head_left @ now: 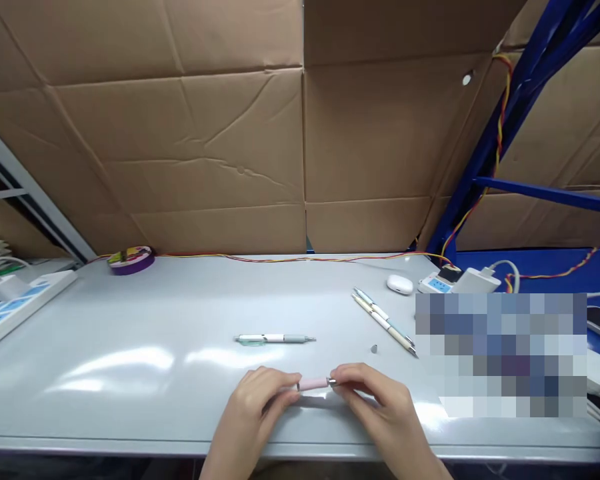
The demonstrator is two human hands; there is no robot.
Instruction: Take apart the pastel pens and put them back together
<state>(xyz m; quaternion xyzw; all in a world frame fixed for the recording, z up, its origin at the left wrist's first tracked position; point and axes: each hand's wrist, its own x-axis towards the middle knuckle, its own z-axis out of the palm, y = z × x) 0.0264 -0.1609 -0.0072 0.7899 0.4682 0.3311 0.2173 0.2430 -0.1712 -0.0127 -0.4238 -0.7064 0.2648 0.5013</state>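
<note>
A pink pen [313, 384] lies level between my two hands, just above the table near its front edge. My left hand [263, 401] pinches its left end between thumb and fingers, covering that part. At the other end, my right hand [375, 400] is closed on the metal end of the same pen. A small silver cone-shaped piece [374, 349] rests on the table beyond my right fingers. Beyond my hands lies a grey-green and white pen [276, 339], pointing right.
A light-blue pen [380, 310] and a cream pen [384, 324] lie side by side at the right. Behind them are a white earbud case [400, 285] and a power strip [436, 284]. A purple tape roll [131, 261] and another power strip [25, 303] sit left.
</note>
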